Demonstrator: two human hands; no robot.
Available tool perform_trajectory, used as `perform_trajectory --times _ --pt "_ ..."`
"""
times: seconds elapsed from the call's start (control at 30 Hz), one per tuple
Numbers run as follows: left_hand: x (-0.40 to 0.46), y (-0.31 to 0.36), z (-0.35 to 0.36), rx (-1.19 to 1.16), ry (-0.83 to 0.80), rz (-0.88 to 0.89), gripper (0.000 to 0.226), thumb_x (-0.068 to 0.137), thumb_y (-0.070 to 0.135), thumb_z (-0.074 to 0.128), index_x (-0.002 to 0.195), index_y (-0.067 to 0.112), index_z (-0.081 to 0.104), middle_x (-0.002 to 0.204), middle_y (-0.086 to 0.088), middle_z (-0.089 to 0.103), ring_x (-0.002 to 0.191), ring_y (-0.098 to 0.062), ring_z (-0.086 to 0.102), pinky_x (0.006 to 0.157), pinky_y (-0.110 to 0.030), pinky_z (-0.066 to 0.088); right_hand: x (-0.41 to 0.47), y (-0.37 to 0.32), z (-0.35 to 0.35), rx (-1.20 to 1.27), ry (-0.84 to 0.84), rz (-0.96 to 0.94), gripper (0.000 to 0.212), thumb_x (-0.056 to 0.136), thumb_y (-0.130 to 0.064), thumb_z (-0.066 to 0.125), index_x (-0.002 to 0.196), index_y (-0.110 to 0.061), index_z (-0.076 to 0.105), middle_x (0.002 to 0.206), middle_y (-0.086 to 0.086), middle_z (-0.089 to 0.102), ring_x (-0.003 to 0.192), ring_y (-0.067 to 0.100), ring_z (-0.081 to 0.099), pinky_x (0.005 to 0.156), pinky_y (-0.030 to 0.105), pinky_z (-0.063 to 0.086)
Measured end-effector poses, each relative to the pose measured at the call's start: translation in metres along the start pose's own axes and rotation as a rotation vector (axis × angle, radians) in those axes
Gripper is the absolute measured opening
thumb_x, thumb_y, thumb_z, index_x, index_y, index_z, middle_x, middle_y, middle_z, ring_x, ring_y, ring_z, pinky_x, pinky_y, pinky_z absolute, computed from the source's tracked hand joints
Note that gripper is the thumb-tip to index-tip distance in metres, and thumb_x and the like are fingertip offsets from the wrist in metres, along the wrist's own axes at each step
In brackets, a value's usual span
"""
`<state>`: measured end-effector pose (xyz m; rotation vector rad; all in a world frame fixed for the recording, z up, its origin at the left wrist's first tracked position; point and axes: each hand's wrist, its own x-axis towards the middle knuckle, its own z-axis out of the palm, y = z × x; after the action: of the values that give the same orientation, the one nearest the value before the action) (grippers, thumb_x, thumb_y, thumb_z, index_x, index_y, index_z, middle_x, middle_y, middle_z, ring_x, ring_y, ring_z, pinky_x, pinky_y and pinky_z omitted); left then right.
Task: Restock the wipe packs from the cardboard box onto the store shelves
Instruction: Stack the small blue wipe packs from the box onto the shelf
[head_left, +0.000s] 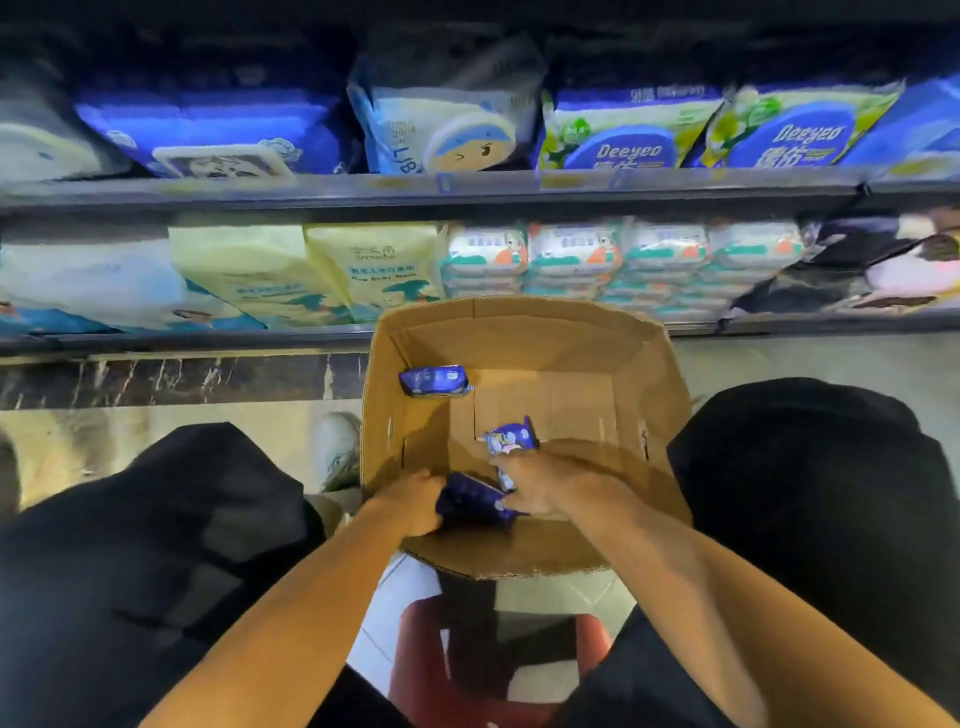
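Both hands gather packs at cardboard box (519, 332) near edge: left hand (415, 501) grips dark-blue wipe pack (470, 501), right hand (540, 483) clutches second pack (511, 436). Next, likely: lift both clear, carry to shelf (467, 189).

Wipe packs (434, 380) in box (660, 395) before shelves (311, 189).

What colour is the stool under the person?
The stool is red, showing best low in the head view, between the person's knees.

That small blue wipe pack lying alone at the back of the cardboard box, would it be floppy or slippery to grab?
The small blue wipe pack looks like a soft, glossy film pouch, so probably squashy and slightly slippery. It lies flat on the cardboard box floor, so it seems unlikely to roll.
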<state>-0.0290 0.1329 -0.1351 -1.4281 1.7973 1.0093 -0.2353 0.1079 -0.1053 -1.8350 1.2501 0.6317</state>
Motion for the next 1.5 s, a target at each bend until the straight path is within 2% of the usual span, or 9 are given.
perform_trajectory --times 0.27,0.5,0.6,0.77,0.93,1.03,1.13,1.3,1.5 --pt "0.052 -0.006 0.031 0.136 -0.035 -0.058 0.051 0.099 0.035 0.05 0.148 0.031 0.038 0.154 -0.007 0.03 0.129 -0.031 0.044 0.109 -0.04 0.041 0.035 0.023 0.028 0.098 -0.062 0.12 0.056 0.096 -0.032 0.06 0.147 -0.019 0.04 0.142 0.011 0.053 0.122 0.032 0.055 0.095 0.037 0.049" --pt "0.072 -0.012 0.057 0.193 -0.093 -0.1 0.069 0.095 0.027 0.06 0.154 0.031 0.025 0.165 -0.006 0.004 0.147 -0.042 0.017 0.119 -0.056 0.024 0.059 0.037 0.059 0.248 -0.076 0.256 0.082 0.092 -0.035 0.064 0.158 -0.022 0.016 0.15 0.014 0.045 0.13 0.034 0.05 0.101 0.039 0.047" --pt "0.077 -0.011 0.059 0.147 -0.001 -0.128 0.066 0.095 0.022 0.06 0.152 0.027 0.027 0.16 -0.007 0.02 0.141 -0.045 0.031 0.115 -0.057 0.031 0.067 0.034 0.067 0.323 -0.086 0.254 0.085 0.09 -0.037 0.066 0.157 -0.027 0.015 0.148 0.009 0.049 0.132 0.033 0.048 0.106 0.044 0.045" --pt "0.075 -0.009 0.043 0.063 0.107 -0.151 0.061 0.094 0.022 0.064 0.145 0.022 0.03 0.142 -0.009 0.051 0.125 -0.031 0.055 0.106 -0.044 0.043 0.074 0.035 0.072 0.381 -0.064 0.25 0.082 0.088 -0.042 0.064 0.155 -0.031 0.018 0.147 0.004 0.052 0.133 0.031 0.049 0.104 0.042 0.046" --pt "0.071 -0.009 0.053 -0.227 0.14 -0.19 0.056 0.104 0.036 0.043 0.154 0.025 0.022 0.157 -0.012 0.025 0.145 -0.038 0.025 0.122 -0.052 0.017 0.068 0.041 0.08 0.37 -0.06 0.255 0.077 0.092 -0.036 0.064 0.155 -0.026 0.021 0.144 0.007 0.053 0.13 0.029 0.051 0.102 0.044 0.048" --pt "0.083 -0.012 0.064 -0.301 0.222 -0.193 0.053 0.099 0.044 0.048 0.146 0.03 0.027 0.146 -0.015 0.039 0.132 -0.037 0.042 0.114 -0.056 0.033 0.07 0.05 0.086 0.389 -0.024 0.267 0.074 0.091 -0.03 0.066 0.153 -0.022 0.027 0.148 0.009 0.049 0.133 0.029 0.048 0.104 0.042 0.047" --pt "0.089 -0.016 0.068 -0.366 0.215 -0.248 0.037 0.097 0.035 0.05 0.132 0.029 0.039 0.134 -0.015 0.045 0.113 -0.036 0.052 0.101 -0.053 0.046 0.08 0.056 0.093 0.433 0.06 0.323 0.073 0.091 -0.023 0.066 0.154 -0.016 0.029 0.15 0.01 0.042 0.135 0.028 0.045 0.107 0.038 0.044" --pt "0.088 -0.018 0.064 -0.232 0.177 -0.263 0.035 0.1 0.03 0.05 0.134 0.023 0.05 0.157 -0.018 0.012 0.132 -0.038 0.04 0.112 -0.047 0.038 0.098 0.053 0.098 0.604 0.355 0.485 0.068 0.087 -0.023 0.071 0.146 -0.015 0.038 0.139 0.009 0.039 0.126 0.027 0.048 0.097 0.034 0.045" --pt "0.087 -0.021 0.067 -0.309 0.322 -0.24 0.052 0.085 0.004 0.067 0.132 0.018 0.052 0.149 -0.016 0.025 0.13 -0.037 0.04 0.11 -0.045 0.04 0.123 0.052 0.101 0.698 0.336 0.646 0.075 0.08 -0.04 0.079 0.14 -0.01 0.044 0.136 0.012 0.048 0.128 0.029 0.046 0.101 0.038 0.044"
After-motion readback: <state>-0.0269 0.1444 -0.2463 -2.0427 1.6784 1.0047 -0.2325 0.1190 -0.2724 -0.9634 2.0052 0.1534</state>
